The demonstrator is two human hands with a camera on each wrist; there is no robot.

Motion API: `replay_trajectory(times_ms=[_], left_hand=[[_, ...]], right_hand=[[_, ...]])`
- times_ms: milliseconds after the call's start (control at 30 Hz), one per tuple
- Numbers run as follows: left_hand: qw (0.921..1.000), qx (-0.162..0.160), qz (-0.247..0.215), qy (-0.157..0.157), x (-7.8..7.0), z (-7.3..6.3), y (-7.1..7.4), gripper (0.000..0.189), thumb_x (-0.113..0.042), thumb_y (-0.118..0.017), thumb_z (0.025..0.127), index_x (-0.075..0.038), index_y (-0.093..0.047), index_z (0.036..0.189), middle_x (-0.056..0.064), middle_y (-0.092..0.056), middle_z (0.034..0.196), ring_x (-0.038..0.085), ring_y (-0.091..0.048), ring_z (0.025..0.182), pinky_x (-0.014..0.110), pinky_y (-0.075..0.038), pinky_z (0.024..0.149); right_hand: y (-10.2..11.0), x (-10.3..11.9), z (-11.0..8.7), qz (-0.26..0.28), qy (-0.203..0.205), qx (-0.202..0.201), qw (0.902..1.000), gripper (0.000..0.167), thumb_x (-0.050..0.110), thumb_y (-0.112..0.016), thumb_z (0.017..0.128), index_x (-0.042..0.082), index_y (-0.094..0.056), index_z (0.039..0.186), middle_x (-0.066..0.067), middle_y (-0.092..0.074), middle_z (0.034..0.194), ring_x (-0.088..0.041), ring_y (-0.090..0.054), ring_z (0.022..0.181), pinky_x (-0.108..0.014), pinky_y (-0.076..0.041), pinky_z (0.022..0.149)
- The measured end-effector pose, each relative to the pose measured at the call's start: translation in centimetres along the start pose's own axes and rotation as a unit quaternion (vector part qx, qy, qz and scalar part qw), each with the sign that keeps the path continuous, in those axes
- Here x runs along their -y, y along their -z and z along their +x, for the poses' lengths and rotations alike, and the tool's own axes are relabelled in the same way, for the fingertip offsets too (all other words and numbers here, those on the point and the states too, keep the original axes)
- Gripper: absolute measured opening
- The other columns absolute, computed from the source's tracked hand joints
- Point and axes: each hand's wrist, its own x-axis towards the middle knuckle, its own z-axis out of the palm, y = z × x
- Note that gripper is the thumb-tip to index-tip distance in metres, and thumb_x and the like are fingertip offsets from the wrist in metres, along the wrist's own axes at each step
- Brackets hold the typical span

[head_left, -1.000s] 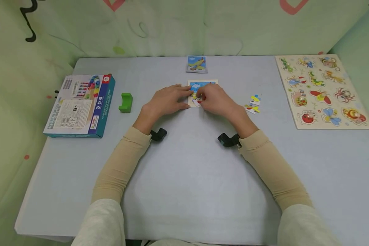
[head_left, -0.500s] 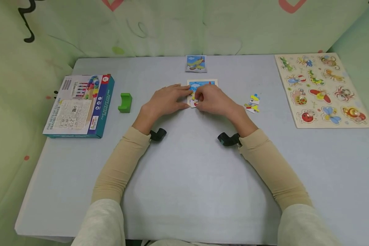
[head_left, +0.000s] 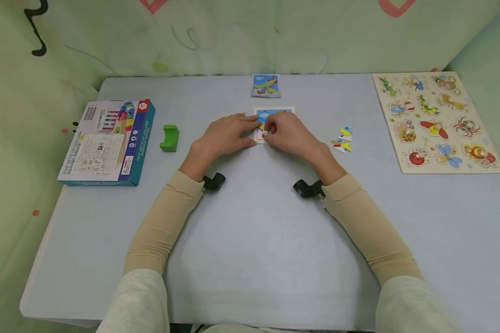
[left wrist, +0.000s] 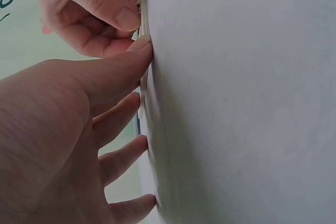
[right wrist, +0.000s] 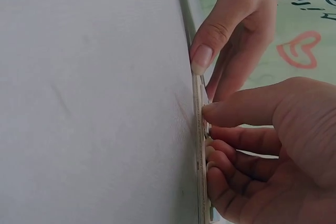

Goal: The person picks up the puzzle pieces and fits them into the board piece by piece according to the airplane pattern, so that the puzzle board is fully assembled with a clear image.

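A small jigsaw board (head_left: 275, 109) with a pale border and a blue-sky picture lies flat on the table, partly covered by both hands. My left hand (head_left: 227, 134) steadies its left side, thumb (left wrist: 137, 51) at the front edge and the other fingers spread almost straight. Over the lower part of the board, my right hand (head_left: 289, 132) pinches a small puzzle piece (head_left: 264, 135) between thumb and curled fingers, right at the surface. The piece is mostly hidden by the fingertips. To the right lie a few loose yellow, blue and red puzzle pieces (head_left: 344, 139).
Behind the board is a yellow aeroplane picture (head_left: 265, 86). A green arched block (head_left: 170, 138) and a flat toy box (head_left: 104, 143) stand on the left. At the far right lies a large wooden insect puzzle board (head_left: 437, 125). A patterned curtain hangs behind the table (head_left: 254, 240).
My right hand has shifted slightly left over the board with the piece, its fingertips now lower at the surface. My left hand stays in place.
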Motion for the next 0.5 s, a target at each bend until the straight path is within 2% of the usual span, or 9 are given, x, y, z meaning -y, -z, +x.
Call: replay_trajectory(times_ms=[300,500], left_hand=[[1.0,0.001,-0.005,0.0,-0.06,0.03,-0.07,0.06,-0.043,-0.059,0.099,-0.025,-0.041,0.153,-0.008,-0.031,0.163,0.026,-0.023,0.154,0.054,-0.029,0.12],[1.0,0.0,0.001,0.001,-0.21,0.05,-0.07,0.061,-0.043,-0.059,0.099,-0.025,-0.04,0.153,-0.008,-0.031,0.163,0.027,-0.023,0.154,0.053,-0.029,0.12]], right_hand=[[-0.1,0.14,-0.04,-0.015,0.002,-0.011,0.9998,0.017,0.008,-0.062,0.089,0.0,-0.069,0.103,-0.012,-0.061,0.087,-0.025,-0.052,0.082,-0.035,-0.042,0.074],[-0.17,0.57,-0.23,-0.056,0.027,-0.024,0.9978,0.022,0.005,-0.059,0.089,0.0,-0.074,0.106,-0.015,-0.067,0.092,-0.026,-0.054,0.087,-0.039,-0.045,0.076]])
